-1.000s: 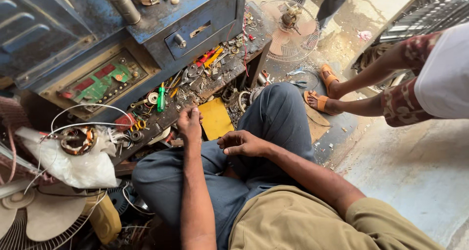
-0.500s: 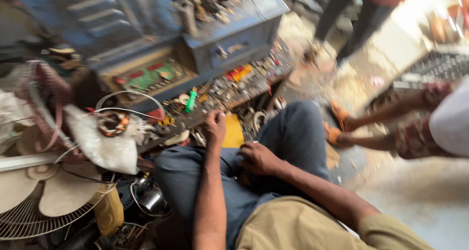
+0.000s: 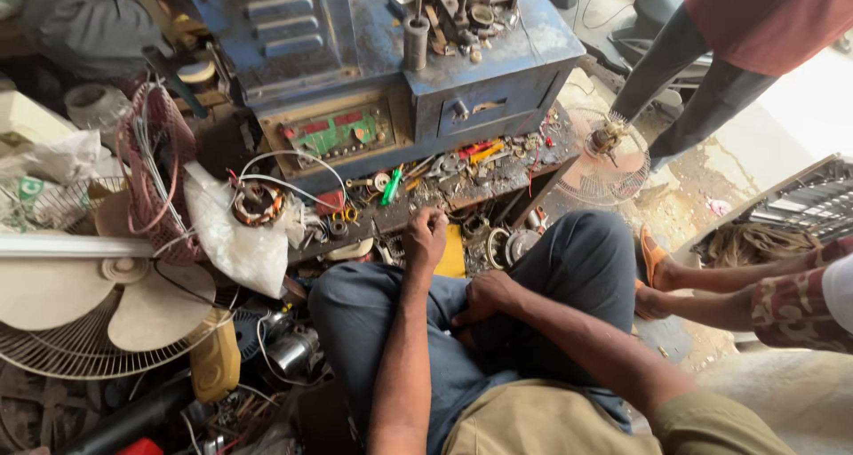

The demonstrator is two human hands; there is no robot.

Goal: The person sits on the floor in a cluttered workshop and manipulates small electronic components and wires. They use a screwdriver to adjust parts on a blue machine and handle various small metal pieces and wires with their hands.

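- Reaches the left hand to the front edge of the cluttered bench, knuckles up and fingers curled under; cannot tell whether that grip holds anything or merely touches the edge.
- Rests the right hand on the lap between the blue trousers, fingers tucked down, grip likewise hidden, so cannot tell.
- Places the nearest things just past the left knuckles: loose metal rings and washers, and a yellow sheet under the bench edge.
- Likely snag: sharp scraps and wire ends among the parts by the green screwdriver and red-handled tools; seems easy to cut a bare finger when feeling about blind.
- Likely spill: crowded edge, small parts near the lip; looks prone to shedding pieces onto the lap or the floor at a careless sweep of the wrist.
- Possible tangle: white wires looping from the motor stator toward the blue machine; could catch on the forearm and drag the stator off its white cloth.
- Crowding: another person's sandalled foot just beside the right knee, and a standing person's legs near the floor fan guard; risks a bump into the outstretched arm.
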